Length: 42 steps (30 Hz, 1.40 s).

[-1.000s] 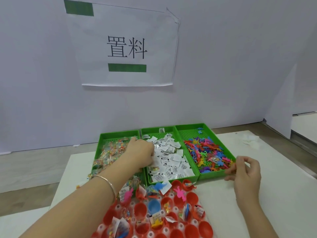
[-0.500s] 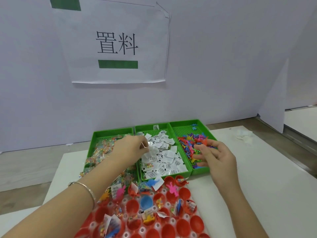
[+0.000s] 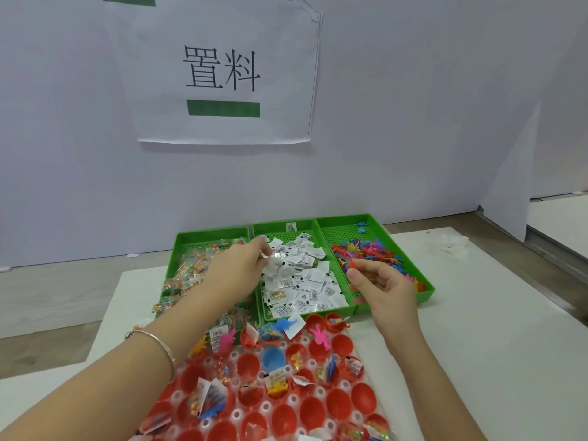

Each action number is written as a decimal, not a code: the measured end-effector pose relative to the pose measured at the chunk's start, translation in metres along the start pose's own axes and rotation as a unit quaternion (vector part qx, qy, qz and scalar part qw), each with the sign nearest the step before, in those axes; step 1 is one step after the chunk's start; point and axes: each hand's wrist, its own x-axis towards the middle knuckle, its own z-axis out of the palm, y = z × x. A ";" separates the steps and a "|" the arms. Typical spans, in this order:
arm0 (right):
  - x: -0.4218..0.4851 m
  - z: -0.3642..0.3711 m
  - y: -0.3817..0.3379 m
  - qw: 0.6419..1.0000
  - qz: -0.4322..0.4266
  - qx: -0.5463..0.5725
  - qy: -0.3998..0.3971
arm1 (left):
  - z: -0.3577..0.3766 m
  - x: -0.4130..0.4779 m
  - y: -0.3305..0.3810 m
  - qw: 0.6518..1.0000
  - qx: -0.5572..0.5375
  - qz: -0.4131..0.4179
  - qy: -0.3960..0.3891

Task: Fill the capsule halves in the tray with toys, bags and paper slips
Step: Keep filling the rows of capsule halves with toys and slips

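A smooth white tabletop (image 3: 483, 351) stands against a pale, matt wall panel (image 3: 413, 122). A white paper sign (image 3: 222, 74) with black characters and green bars hangs on the panel. Wood-grain flooring (image 3: 63, 291) shows on the left, and a crumpled white tissue (image 3: 451, 246) lies at the tabletop's far right.

Three green perforated plastic bins sit side by side, touching. The left bin (image 3: 191, 240) holds clear crinkly bags of coloured beads (image 3: 191, 272). The middle bin (image 3: 276, 229) holds a heap of white paper slips (image 3: 305, 288) with printed barcodes. The right bin (image 3: 343, 227) holds small, bright plastic toy figures (image 3: 378, 253).

Just in front of the bins lies a clear moulded tray (image 3: 265, 405) with round wells. In the wells sit glossy red capsule halves (image 3: 339, 404) and one blue capsule half (image 3: 273, 358). Several halves in the far rows already contain toys, bags and slips. Many in the near rows are bare.

The left hand (image 3: 235, 268), a silver bangle (image 3: 159, 342) on its wrist, hovers over the edge of the middle bin, fingers curled round a few white paper slips. The right hand (image 3: 381, 288) is over the right bin's near corner, its thumb and forefinger pinching a small orange toy (image 3: 351, 265).
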 end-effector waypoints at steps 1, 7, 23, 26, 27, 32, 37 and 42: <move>0.000 0.000 0.001 1.000 0.003 -0.005 0.000 | 0.001 0.000 0.000 1.000 0.006 0.000 -0.005; 0.003 -0.007 0.001 1.000 0.024 -0.008 0.004 | 0.001 -0.003 0.000 0.999 0.005 0.015 0.049; -0.004 0.005 0.002 0.999 0.026 -0.012 -0.027 | 0.004 -0.004 0.003 0.982 -0.166 -0.093 0.010; -0.004 0.006 0.001 0.999 0.024 -0.014 -0.027 | 0.002 -0.008 0.006 0.974 -0.207 -0.091 0.010; -0.004 0.007 0.000 0.999 0.023 -0.015 -0.029 | 0.001 -0.010 0.008 0.971 -0.221 -0.090 0.009; -0.008 0.012 0.000 0.998 0.027 -0.019 -0.057 | 0.000 -0.017 0.020 0.960 -0.267 -0.089 0.016; -0.008 0.014 -0.001 0.997 0.032 -0.024 -0.061 | 0.003 -0.021 0.022 0.962 -0.259 -0.085 -0.018; -0.010 0.014 -0.002 0.997 0.030 -0.025 -0.063 | 0.001 -0.024 0.027 0.957 -0.282 -0.069 -0.009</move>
